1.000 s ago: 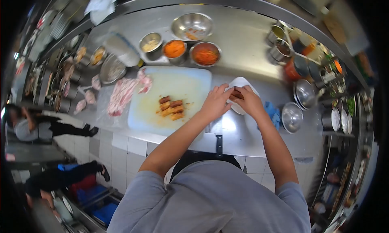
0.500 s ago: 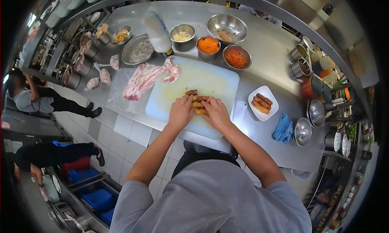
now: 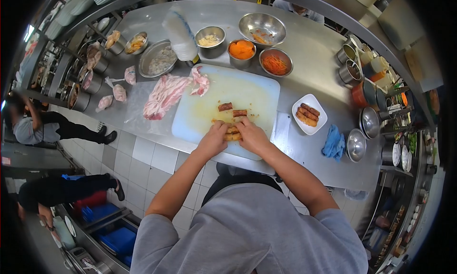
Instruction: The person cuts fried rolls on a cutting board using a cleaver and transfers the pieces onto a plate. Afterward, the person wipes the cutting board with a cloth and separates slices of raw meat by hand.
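Observation:
Fried spring rolls [image 3: 232,137] lie side by side near the front of the white cutting board [image 3: 252,88]. My left hand [image 3: 214,139] presses its fingers against their left ends. At their right ends my right hand [image 3: 252,135] has its fingers closed in, so the rolls are held between both hands. Just beyond the fingers are two browned spring roll pieces [image 3: 240,113], apart from the held ones, with crumbs scattered around. A white square dish [image 3: 305,110] to the right holds several more rolls.
Sliced raw meat [image 3: 164,95] lies at the board's left on plastic. Bowls of carrot slices [image 3: 242,50], carrot shreds [image 3: 275,64] and a pale chopped ingredient [image 3: 209,39] stand behind. A blue cloth [image 3: 334,143] and steel bowls [image 3: 356,145] are at right. Other people stand at left.
Both my hands have moved toward me with the gripped rolls. Two browned pieces near my fingertips now lie uncovered and separate on the board.

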